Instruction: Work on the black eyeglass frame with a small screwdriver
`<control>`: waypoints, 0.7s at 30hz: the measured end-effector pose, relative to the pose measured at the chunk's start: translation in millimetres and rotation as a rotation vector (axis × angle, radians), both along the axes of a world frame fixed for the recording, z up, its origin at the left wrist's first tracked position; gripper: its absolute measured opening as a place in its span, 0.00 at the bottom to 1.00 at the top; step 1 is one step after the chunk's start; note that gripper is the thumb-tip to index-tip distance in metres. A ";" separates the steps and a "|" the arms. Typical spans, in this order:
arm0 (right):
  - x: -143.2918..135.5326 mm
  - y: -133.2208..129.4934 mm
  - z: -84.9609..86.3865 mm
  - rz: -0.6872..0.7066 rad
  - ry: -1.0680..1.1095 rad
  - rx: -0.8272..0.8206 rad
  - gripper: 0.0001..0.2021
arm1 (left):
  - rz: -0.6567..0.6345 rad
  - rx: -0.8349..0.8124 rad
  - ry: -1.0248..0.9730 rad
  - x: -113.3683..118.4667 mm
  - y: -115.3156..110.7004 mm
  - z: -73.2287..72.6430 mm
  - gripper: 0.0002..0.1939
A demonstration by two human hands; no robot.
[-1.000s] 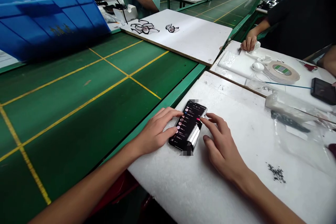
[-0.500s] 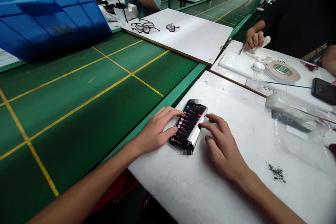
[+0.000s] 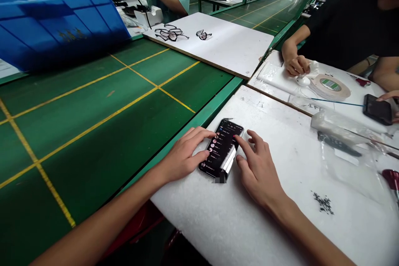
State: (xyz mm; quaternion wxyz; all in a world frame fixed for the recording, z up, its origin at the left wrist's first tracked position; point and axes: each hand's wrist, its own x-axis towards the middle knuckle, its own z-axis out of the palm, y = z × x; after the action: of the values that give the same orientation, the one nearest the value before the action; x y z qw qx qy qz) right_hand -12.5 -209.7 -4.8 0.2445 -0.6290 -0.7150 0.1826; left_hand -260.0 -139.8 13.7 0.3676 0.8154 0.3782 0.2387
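Note:
A phone [image 3: 220,147] with a dark, lit screen showing a list lies flat on the white foam-like sheet [image 3: 280,166]. My left hand [image 3: 187,153] rests at its left edge, fingertips touching the side, fingers apart and holding nothing. From the right, my right hand [image 3: 260,166] reaches over the phone. Its index fingertip is on or just above the screen near a small red mark, and the other fingers are spread. A bright reflection covers the lower right of the screen. Small dark pieces [image 3: 323,203] lie in a pile right of my right hand.
Left is a green belt [image 3: 102,141] with yellow lines and a blue crate [image 3: 62,20]. Glasses frames [image 3: 170,32] lie on a white board [image 3: 224,41]. At right are plastic bags [image 3: 349,153], a tape roll [image 3: 330,86] and a person's hands near another phone [image 3: 377,109]. Another person sits behind.
My right index finger has moved from the phone's right edge onto or over the screen. My left hand has stayed in place. The person at right has lowered one hand and brought the other to their phone.

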 end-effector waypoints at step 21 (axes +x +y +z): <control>3.1 -2.2 2.3 -0.028 0.116 0.020 0.27 | -0.012 0.009 0.007 -1.5 -0.4 -1.4 0.24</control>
State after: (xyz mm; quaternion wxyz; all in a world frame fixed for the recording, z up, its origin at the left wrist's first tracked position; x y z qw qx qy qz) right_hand -9.4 -212.0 -2.5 0.2942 -0.6249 -0.6926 0.2080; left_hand -261.6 -140.2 12.3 0.3639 0.8202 0.3735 0.2352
